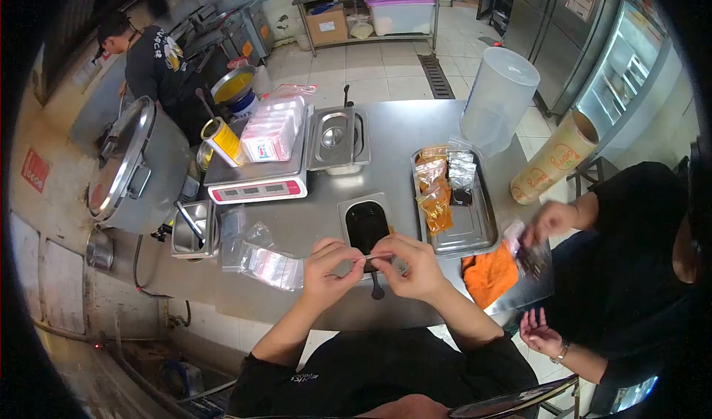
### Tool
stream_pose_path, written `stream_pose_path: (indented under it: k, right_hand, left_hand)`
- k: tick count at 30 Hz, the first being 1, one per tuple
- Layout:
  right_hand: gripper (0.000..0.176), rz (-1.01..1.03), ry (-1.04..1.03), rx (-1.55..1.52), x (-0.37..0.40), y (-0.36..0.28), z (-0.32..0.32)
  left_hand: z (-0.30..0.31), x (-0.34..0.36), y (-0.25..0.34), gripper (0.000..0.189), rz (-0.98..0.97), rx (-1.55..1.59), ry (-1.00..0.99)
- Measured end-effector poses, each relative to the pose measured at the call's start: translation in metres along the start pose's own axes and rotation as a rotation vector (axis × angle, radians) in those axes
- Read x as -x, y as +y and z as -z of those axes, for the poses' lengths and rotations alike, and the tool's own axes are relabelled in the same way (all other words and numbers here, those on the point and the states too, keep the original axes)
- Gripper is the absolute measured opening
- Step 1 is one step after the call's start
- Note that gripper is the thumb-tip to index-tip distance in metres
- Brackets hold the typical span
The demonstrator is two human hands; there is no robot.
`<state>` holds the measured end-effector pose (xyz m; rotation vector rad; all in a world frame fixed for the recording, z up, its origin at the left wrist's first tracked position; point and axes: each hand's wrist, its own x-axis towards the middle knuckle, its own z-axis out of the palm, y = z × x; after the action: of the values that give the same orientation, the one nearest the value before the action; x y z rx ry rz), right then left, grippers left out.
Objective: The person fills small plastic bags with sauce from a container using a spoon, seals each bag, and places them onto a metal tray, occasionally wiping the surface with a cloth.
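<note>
Mostly, left hand [328,268] and right hand [417,268] hide the pinched pouch [368,256].

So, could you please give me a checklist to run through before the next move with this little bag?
1. Grip on bag: ok. The left hand and right hand pinch the small clear bag between them.
2. Bag over sauce: ok. It is held above the near end of the dark sauce container.
3. Bag mouth open: cannot tell, too small.
4. Utensil at hand: ok. A dark handle juts from the container under the hands.
5. Tray space: ok. The tray is bare at its near end; filled packets lie farther back.
</note>
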<state>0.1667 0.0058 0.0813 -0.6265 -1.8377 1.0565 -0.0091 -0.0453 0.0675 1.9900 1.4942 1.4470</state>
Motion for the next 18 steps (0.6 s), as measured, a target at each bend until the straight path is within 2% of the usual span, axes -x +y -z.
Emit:
stream_pose_path:
  k: [3,8,10,11,16,18]
  right_hand:
    - [0.013,0.064,-0.05,0.082,0.004,0.009,-0.003]
    - [0.011,0.053,-0.049,0.083,0.002,0.008,-0.004]
    - [0.011,0.073,-0.06,0.135,0.005,0.011,-0.002]
    - [0.011,0.036,-0.07,0.125,0.008,0.012,0.001]
    - [0.013,-0.048,-0.005,0.254,0.019,0.021,0.045]
    - [0.014,0.017,0.031,0.309,0.013,0.017,0.06]
  left_hand:
    - [-0.001,0.001,0.001,0.014,-0.026,-0.033,0.02]
    - [0.003,-0.006,0.01,0.012,-0.102,-0.158,-0.021]
    - [0.003,-0.007,0.006,0.011,-0.178,-0.268,-0.195]
    - [0.003,-0.008,0.006,0.011,-0.181,-0.264,-0.194]
    - [0.009,-0.015,0.004,0.014,-0.199,-0.206,-0.244]
    - [0.006,-0.021,0.008,0.014,-0.217,-0.211,-0.285]
